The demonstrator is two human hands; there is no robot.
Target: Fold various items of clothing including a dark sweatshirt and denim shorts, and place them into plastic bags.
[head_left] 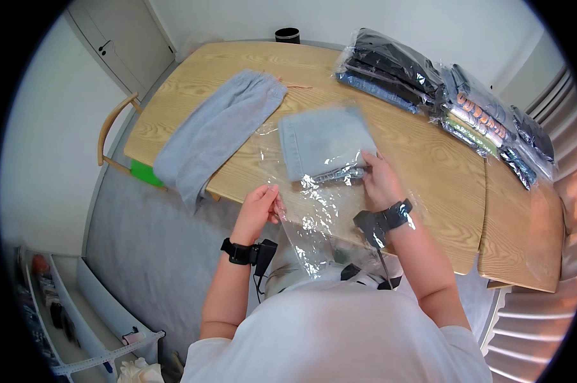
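Observation:
Folded light-blue jeans [327, 142] lie at the table's near edge, with a clear plastic bag [315, 220] around or under them; which of the two, I cannot fully tell. The slack end of the bag hangs over the edge toward my body. My left hand [256, 212] is closed, pinching the bag's left edge between thumb and fingers. At the lower right corner of the jeans, my right hand [383, 182] grips them with the thumb on top; its other fingers are partly hidden. Each wrist wears a black strap with a small device.
Unfolded pale-blue trousers [221, 131] lie across the table's left side, one end hanging off. Bagged folded clothes [390, 67] are stacked at the far right of the wooden table [429, 210]. A chair [113, 124] stands left, a black bin [287, 36] behind, storage shelves [78, 300] lower left.

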